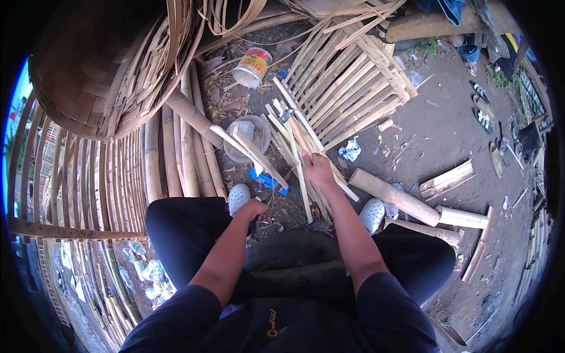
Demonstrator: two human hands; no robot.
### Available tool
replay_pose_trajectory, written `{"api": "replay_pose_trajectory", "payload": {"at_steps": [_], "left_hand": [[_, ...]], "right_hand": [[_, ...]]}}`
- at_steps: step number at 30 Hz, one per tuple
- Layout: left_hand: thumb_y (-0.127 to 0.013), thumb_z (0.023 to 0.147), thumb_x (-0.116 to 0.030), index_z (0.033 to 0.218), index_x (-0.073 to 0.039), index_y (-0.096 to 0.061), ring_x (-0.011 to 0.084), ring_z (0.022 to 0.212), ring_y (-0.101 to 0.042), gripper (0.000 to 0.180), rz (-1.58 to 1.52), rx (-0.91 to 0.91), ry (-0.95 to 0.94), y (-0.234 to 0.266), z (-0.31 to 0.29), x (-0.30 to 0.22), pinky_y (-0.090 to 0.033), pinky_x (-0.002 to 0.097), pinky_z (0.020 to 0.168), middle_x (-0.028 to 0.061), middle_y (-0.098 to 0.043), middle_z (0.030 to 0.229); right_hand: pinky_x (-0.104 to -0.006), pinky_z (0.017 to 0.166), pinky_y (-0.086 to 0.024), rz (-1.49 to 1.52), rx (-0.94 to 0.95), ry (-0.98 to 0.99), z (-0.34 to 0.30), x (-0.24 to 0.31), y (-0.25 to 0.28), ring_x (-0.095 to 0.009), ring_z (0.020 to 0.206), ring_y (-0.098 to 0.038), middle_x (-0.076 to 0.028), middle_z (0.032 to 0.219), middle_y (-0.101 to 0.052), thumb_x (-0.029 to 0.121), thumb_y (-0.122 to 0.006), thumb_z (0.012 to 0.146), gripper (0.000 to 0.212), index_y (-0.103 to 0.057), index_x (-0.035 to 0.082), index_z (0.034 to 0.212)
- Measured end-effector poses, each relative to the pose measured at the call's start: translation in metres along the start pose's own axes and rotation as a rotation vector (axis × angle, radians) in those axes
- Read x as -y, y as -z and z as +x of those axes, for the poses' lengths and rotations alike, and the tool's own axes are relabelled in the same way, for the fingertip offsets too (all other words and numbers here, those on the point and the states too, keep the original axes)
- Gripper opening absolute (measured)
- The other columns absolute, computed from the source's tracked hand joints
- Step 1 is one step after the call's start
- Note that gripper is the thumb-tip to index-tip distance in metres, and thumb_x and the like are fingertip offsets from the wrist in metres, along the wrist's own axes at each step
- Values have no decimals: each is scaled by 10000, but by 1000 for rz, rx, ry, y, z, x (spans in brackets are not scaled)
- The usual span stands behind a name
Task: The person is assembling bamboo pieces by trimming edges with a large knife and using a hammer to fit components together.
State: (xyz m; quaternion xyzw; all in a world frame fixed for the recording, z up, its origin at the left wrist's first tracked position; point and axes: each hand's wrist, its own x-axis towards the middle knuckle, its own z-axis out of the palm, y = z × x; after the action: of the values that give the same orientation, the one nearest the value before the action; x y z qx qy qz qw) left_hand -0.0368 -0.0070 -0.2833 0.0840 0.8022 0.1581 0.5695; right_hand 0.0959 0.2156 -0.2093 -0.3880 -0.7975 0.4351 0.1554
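Hammer (297, 134), likely head-heavy and stiff, is gripped low on its handle (302, 142), the best hold, by the right hand (319, 170), just left of the slatted frame (348, 88), while the left hand (256, 209) is curled, contents unclear.

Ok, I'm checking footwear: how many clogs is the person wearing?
2: the left clog, just beyond the left hand, and the right clog, beside the thick bamboo pole. Both are partly covered.

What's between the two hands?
In the head view, bamboo strips and the end of a blue object show between the left hand and right hand.
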Motion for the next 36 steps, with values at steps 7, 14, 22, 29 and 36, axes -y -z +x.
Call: {"api": "replay_pose_trajectory", "payload": {"at_steps": [7,14,22,29,36], "left_hand": [[-580,752,-127,569,15,-594,268,466,-582,233,93,113,-3,-8,23,-4,-476,410,487,137,-594,542],[-594,723,-78,596,10,-565,237,410,-523,158,71,67,-136,-28,55,4,-423,389,416,129,-543,519],[-669,735,-252,802,135,-629,271,563,-655,395,110,-215,-161,-41,42,24,-533,367,559,208,-661,687],[-697,697,-334,994,83,-658,354,1021,-635,513,107,-366,-86,-46,60,73,-508,428,872,270,-645,1057],[-655,692,-269,1031,63,-657,373,1038,-625,474,93,-264,-2,-36,25,63,-506,433,882,241,-648,1090]], "right_hand": [[-471,706,-458,-11,42,-38,-13,29,38,-444,735,-598,-295,750,-595,449,-472,948,555,-616,-61,783],[-300,413,-301,483,331,-81,-20,2,71,-104,430,-354,5,514,-378,439,-471,980,498,-478,53,664],[-364,577,-434,-53,519,-88,-56,-1,42,-220,586,-543,-98,622,-554,479,-510,941,496,-579,29,745],[-464,726,-485,-287,424,-8,-71,-25,-14,-406,764,-628,-241,751,-632,535,-465,932,585,-649,-11,837],[-484,731,-460,-177,163,-140,-47,-24,-14,-434,766,-614,-283,755,-613,480,-431,952,589,-632,-53,803]]}}
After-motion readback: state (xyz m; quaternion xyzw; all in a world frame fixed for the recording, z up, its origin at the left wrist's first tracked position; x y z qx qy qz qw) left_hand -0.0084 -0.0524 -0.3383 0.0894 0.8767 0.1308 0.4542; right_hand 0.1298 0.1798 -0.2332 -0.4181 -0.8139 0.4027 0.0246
